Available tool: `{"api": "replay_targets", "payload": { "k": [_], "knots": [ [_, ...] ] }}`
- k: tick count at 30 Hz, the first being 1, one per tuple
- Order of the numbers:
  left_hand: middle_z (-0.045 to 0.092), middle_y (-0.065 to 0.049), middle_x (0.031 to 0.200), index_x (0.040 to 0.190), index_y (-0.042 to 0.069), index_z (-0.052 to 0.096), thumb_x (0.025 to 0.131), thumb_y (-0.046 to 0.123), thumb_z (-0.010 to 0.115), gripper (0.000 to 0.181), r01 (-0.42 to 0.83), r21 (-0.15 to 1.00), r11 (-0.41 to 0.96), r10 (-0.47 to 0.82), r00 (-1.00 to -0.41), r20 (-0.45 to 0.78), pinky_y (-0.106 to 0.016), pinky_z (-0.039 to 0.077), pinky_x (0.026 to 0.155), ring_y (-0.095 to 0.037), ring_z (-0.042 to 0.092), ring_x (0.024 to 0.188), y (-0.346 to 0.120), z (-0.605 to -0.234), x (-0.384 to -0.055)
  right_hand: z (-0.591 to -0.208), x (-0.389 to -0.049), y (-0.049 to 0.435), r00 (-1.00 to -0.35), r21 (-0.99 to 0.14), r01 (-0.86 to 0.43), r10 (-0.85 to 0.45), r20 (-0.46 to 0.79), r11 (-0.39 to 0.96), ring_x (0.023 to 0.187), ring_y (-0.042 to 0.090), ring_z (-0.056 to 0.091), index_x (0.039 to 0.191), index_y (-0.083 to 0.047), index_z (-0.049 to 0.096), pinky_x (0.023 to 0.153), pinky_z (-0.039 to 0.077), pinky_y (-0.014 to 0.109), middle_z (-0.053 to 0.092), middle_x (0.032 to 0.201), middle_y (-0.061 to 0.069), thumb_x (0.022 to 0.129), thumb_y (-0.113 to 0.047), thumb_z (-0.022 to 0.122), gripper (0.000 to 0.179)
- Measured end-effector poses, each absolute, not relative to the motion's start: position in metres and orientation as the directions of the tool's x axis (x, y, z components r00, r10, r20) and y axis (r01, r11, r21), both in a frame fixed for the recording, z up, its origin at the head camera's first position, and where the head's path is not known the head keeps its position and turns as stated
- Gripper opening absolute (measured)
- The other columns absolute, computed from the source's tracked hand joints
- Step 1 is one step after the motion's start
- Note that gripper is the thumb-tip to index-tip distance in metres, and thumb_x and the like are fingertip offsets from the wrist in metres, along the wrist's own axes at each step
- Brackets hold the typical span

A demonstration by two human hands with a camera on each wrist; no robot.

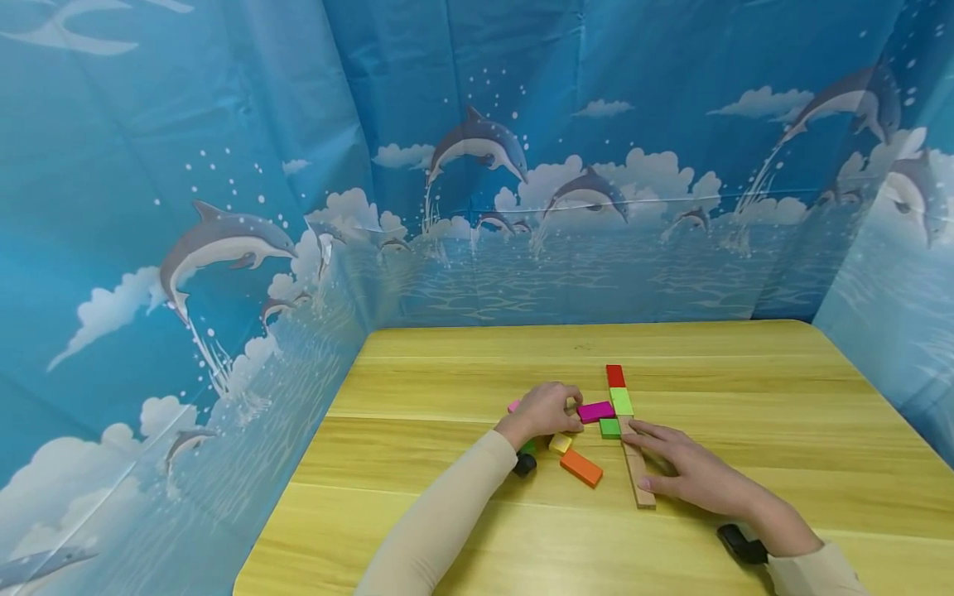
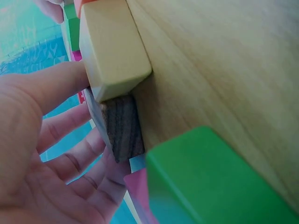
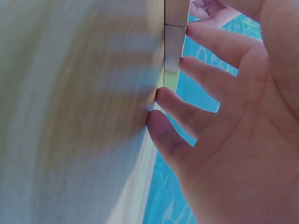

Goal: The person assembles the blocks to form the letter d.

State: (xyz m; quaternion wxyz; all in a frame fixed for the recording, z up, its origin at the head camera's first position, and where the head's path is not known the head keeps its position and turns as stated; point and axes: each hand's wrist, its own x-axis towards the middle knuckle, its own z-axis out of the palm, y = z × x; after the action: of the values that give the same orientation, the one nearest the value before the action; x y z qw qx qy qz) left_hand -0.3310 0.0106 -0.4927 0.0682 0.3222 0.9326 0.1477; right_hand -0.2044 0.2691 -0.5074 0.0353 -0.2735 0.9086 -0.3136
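Note:
My left hand [image 1: 547,408] is over a group of loose blocks, thumb and fingers apart and loosely curved. In the left wrist view its thumb lies by a yellow block [image 2: 114,46], with a dark striped wooden block [image 2: 124,126] beside the fingers; whether they touch is unclear. A magenta block [image 1: 596,411] lies just right of those fingertips. My right hand [image 1: 693,472] rests its fingertips and thumb along a row of plain wooden blocks [image 1: 637,472]. Beyond these, the row continues with a light green block [image 1: 622,401] and a red block [image 1: 615,376].
A small green block [image 1: 609,429] sits against the row's left side. An orange block [image 1: 581,468] lies nearer me, and a pink block [image 1: 513,406] shows partly behind the left hand. Another green block [image 2: 210,177] is close below the left hand. The wooden table [image 1: 462,352] meets a dolphin-printed curtain.

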Motion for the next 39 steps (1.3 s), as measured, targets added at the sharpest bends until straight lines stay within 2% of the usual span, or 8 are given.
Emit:
{"api": "replay_targets", "payload": {
  "k": [7, 19, 22, 26, 29, 31, 34, 39],
  "knots": [
    [0.062, 0.011, 0.091, 0.128, 0.022, 0.068, 0.089, 0.037, 0.078, 0.043, 0.578, 0.323, 0.750, 0.618, -0.785, -0.031, -0.022, 0.044, 0.066, -0.008, 0.050, 0.070, 0.011, -0.494, -0.330, -0.509, -0.205, 0.270, -0.848, -0.590, -0.475, -0.520, 0.107, 0.653, 0.142, 0.046, 0.029, 0.152, -0.013, 0.047, 0.103, 0.036, 0.068, 0.030, 0.161, 0.015, 0.096, -0.047, 0.065, 0.068],
    [0.064, 0.010, 0.099, 0.132, 0.020, 0.066, 0.089, 0.038, 0.078, 0.047, 0.580, 0.328, 0.746, 0.623, -0.782, -0.034, -0.022, 0.045, 0.067, -0.007, 0.052, 0.074, 0.011, -0.493, -0.331, -0.509, -0.206, 0.270, -0.844, -0.580, -0.485, -0.524, 0.114, 0.655, 0.142, 0.046, 0.030, 0.152, -0.013, 0.047, 0.103, 0.036, 0.067, 0.031, 0.161, 0.015, 0.096, -0.046, 0.065, 0.068],
    [0.064, 0.009, 0.084, 0.135, 0.018, 0.064, 0.091, 0.037, 0.076, 0.050, 0.562, 0.385, 0.732, 0.623, -0.781, -0.046, -0.021, 0.042, 0.058, -0.006, 0.050, 0.063, 0.008, -0.492, -0.332, -0.509, -0.206, 0.270, -0.844, -0.577, -0.484, -0.525, 0.110, 0.658, 0.142, 0.046, 0.030, 0.152, -0.013, 0.047, 0.103, 0.036, 0.067, 0.031, 0.161, 0.014, 0.096, -0.047, 0.065, 0.068],
    [0.050, 0.003, 0.058, 0.140, 0.016, 0.060, 0.097, 0.034, 0.069, 0.048, 0.514, 0.472, 0.716, 0.606, -0.794, -0.054, -0.023, 0.030, 0.046, -0.009, 0.037, 0.046, 0.001, -0.487, -0.334, -0.509, -0.206, 0.271, -0.846, -0.580, -0.481, -0.523, 0.108, 0.658, 0.142, 0.045, 0.030, 0.152, -0.013, 0.047, 0.103, 0.036, 0.067, 0.031, 0.161, 0.014, 0.096, -0.047, 0.065, 0.068],
    [0.057, 0.001, 0.073, 0.140, 0.016, 0.061, 0.099, 0.031, 0.065, 0.044, 0.489, 0.516, 0.703, 0.583, -0.812, -0.025, -0.024, 0.035, 0.051, -0.008, 0.043, 0.056, -0.006, -0.480, -0.334, -0.510, -0.206, 0.271, -0.847, -0.584, -0.479, -0.520, 0.110, 0.656, 0.142, 0.046, 0.030, 0.152, -0.014, 0.047, 0.103, 0.036, 0.068, 0.031, 0.161, 0.014, 0.096, -0.047, 0.065, 0.068],
    [0.064, -0.002, 0.093, 0.139, 0.015, 0.062, 0.100, 0.032, 0.065, 0.043, 0.485, 0.530, 0.695, 0.571, -0.821, 0.003, -0.025, 0.044, 0.060, -0.007, 0.052, 0.071, -0.012, -0.476, -0.333, -0.510, -0.206, 0.271, -0.847, -0.585, -0.479, -0.519, 0.113, 0.654, 0.142, 0.046, 0.030, 0.152, -0.014, 0.047, 0.102, 0.036, 0.068, 0.031, 0.161, 0.015, 0.096, -0.046, 0.065, 0.068],
    [0.065, -0.007, 0.118, 0.137, 0.016, 0.064, 0.100, 0.033, 0.065, 0.041, 0.467, 0.558, 0.686, 0.551, -0.834, 0.021, -0.029, 0.051, 0.074, -0.010, 0.059, 0.093, -0.021, -0.471, -0.333, -0.510, -0.206, 0.271, -0.846, -0.577, -0.484, -0.519, 0.118, 0.658, 0.141, 0.046, 0.031, 0.152, -0.014, 0.047, 0.101, 0.036, 0.069, 0.031, 0.160, 0.015, 0.096, -0.047, 0.065, 0.068],
    [0.063, -0.005, 0.117, 0.133, 0.015, 0.066, 0.101, 0.031, 0.064, 0.037, 0.464, 0.587, 0.663, 0.550, -0.835, 0.039, -0.030, 0.052, 0.078, -0.012, 0.059, 0.095, -0.037, -0.470, -0.334, -0.512, -0.208, 0.271, -0.851, -0.578, -0.475, -0.514, 0.109, 0.663, 0.143, 0.044, 0.029, 0.153, -0.015, 0.046, 0.104, 0.035, 0.067, 0.030, 0.161, 0.014, 0.095, -0.047, 0.066, 0.069]
  ]
}}
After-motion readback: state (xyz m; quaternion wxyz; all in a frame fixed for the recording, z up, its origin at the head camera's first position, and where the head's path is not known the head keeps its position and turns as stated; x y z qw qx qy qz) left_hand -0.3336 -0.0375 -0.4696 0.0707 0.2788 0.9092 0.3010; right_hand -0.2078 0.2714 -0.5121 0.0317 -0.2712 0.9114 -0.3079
